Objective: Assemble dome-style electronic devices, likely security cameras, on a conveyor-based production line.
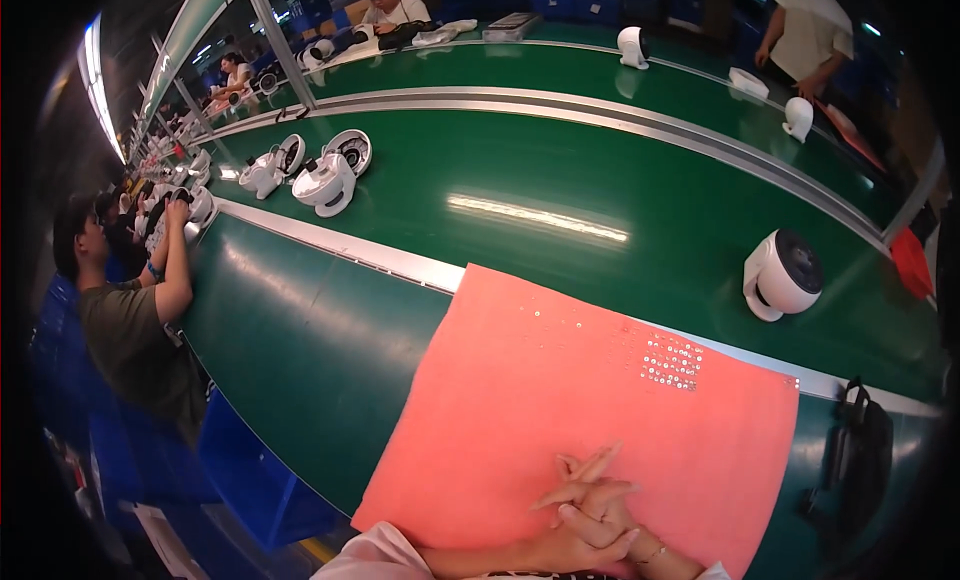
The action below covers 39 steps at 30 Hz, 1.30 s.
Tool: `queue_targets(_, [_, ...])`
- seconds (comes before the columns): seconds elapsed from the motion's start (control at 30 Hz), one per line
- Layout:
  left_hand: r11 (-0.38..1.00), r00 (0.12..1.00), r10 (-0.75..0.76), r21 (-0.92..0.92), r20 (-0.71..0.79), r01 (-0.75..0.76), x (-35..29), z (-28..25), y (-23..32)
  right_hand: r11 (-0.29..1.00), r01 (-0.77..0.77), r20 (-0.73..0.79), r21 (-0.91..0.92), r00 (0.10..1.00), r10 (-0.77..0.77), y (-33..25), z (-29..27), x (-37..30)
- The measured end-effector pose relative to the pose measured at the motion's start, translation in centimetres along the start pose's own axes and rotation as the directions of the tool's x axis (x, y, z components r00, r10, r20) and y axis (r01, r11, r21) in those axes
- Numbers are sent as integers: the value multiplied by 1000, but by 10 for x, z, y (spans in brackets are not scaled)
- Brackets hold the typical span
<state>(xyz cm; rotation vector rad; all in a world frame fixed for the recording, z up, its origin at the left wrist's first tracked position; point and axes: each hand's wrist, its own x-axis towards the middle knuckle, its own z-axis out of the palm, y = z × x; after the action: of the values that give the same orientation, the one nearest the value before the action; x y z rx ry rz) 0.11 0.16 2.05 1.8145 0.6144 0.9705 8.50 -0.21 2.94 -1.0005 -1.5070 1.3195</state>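
Note:
Both of my hands meet over the pink mat (480,400), near its lower edge. Crossing in from the left, my left hand (575,547) has its fingers laced between those of the other hand. From the lower right comes my right hand (602,502), a thin bracelet at its wrist. Several fingers stick out straight, spread apart, and neither hand shows an object in it. Small shiny metal pieces like screws (672,362) lie in a rough block of rows toward the mat's upper right, with a few scattered to the left.
Beyond the mat runs a green conveyor belt (520,170). A white device with a round black front (783,273) stands on it at right; opened white housings (325,183) sit at left. A black bag-like item (860,460) is at far right. A co-worker (135,310) works at left.

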Motion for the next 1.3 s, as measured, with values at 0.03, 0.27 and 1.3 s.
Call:
queue_targets(0.03, [994,996,21,-109,-88,-31,2,0,1,1000,-8,-25,3,1000,8,-1,2,-1])
queue_targets(0.27, [994,994,50,-95,-97,-59,7,-6,4,999,-28,-139,34,990,32,-13,5,0])
queue_targets(1.3, [991,982,133,-6,-135,-136,-3,-1,14,976,214,76,-47,975,-210,-4,0,1])
